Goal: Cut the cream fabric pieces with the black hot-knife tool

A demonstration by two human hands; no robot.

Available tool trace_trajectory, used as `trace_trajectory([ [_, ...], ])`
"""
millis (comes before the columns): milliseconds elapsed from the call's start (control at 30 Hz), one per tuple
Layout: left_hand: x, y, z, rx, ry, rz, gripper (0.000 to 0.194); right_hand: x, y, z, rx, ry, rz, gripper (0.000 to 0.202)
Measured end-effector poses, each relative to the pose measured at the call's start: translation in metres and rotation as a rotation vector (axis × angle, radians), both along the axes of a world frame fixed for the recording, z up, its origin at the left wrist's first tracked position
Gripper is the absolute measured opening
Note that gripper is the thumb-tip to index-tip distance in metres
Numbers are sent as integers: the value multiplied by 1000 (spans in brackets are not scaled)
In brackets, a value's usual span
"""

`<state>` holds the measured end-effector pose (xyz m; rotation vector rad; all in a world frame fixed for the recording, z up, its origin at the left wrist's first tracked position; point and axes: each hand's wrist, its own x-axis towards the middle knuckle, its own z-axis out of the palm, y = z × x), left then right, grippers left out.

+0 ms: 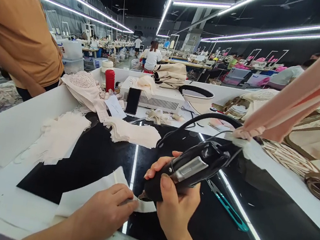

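Observation:
My right hand point(175, 206) is wrapped round a black corded handheld power tool point(192, 163) with a silver plate on its side. The tool tilts down to the left, and its small metal tip point(142, 195) is close to a white fabric piece point(92, 192). My left hand point(112, 209) is closed on that fabric, with fingertips just left of the tip. A narrow curved part of the fabric extends under the tool. Whether the tip touches the cloth I cannot tell. Teal thread snips point(229, 206) lie to the right of my right hand.
A pink cloth strip point(301, 81) hangs down to the tool's cable. Stacked cream fabric pieces point(132, 132) lie ahead, near a phone point(133, 100), a red bottle point(109, 80) and a white vented box point(159, 102). A person in an orange shirt point(26, 24) stands at left.

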<state>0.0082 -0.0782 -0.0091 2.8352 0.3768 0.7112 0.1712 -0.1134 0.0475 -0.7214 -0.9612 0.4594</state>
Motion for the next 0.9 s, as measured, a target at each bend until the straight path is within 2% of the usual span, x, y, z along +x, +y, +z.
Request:
trace_trajectory([
  [300,1,0,1,-9,-4,4,30,-4,5,-2,20,6,25,29],
  [567,7,4,-11,71,-61,25,22,0,2,-7,-83,7,19,31],
  [767,13,13,-22,171,-144,10,18,15,-4,-6,-136,-59,-61,39],
  [900,20,25,-30,201,-215,51,14,37,-13,-7,-247,-166,-147,40],
])
